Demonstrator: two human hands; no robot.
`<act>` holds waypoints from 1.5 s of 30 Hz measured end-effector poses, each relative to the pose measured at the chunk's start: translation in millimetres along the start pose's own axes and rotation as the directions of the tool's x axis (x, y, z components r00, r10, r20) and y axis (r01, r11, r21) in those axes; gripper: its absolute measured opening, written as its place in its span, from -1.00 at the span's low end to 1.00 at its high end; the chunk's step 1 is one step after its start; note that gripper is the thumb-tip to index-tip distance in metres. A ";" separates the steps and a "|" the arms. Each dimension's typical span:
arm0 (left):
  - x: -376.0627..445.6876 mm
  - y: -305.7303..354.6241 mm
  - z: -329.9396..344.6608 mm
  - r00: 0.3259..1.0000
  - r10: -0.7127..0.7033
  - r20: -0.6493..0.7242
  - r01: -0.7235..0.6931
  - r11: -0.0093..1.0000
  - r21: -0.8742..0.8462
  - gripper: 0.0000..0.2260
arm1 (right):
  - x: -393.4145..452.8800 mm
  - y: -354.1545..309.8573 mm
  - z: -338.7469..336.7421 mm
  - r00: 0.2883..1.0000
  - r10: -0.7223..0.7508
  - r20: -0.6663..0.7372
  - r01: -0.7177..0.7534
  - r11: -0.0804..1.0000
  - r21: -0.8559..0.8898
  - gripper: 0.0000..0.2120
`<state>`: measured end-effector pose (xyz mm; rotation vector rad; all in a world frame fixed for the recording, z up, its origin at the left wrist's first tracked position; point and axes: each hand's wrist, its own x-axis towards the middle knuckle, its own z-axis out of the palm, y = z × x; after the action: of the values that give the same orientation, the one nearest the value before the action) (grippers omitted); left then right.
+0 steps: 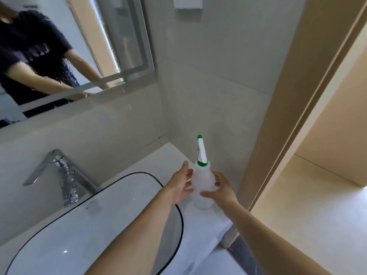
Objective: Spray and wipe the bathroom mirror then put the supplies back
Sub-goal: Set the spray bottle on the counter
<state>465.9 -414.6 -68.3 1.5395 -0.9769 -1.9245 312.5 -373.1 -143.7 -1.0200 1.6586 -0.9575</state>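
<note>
A translucent white spray bottle (203,180) with a green-and-white trigger head stands upright on the white counter (164,157), in the corner by the wall. My right hand (220,188) wraps its body from the right, thumb in front and fingers behind. To the bottle's left my left hand (179,184) has its fingers spread, the fingertips at the bottle's side. The mirror (65,56) hangs at the upper left with wet streaks near its right edge; it reflects a person in a dark top. No cloth is in view.
A white basin with a dark rim (103,221) fills the lower left, under my left forearm. A chrome faucet (61,173) stands behind it. Tiled walls meet just behind the bottle. A beige door frame (282,120) and a lit niche lie to the right.
</note>
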 end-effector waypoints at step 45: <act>-174.0 170.0 -166.2 0.528 0.778 -0.341 -0.536 0.617 0.577 -0.63 | -65.8 -287.6 78.9 0.810 -0.584 0.053 0.578 0.780 -0.239 -0.76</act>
<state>659.3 -429.7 153.4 1.4658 -1.4589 -0.6506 459.0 -423.7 119.4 -1.7676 1.5245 -1.1744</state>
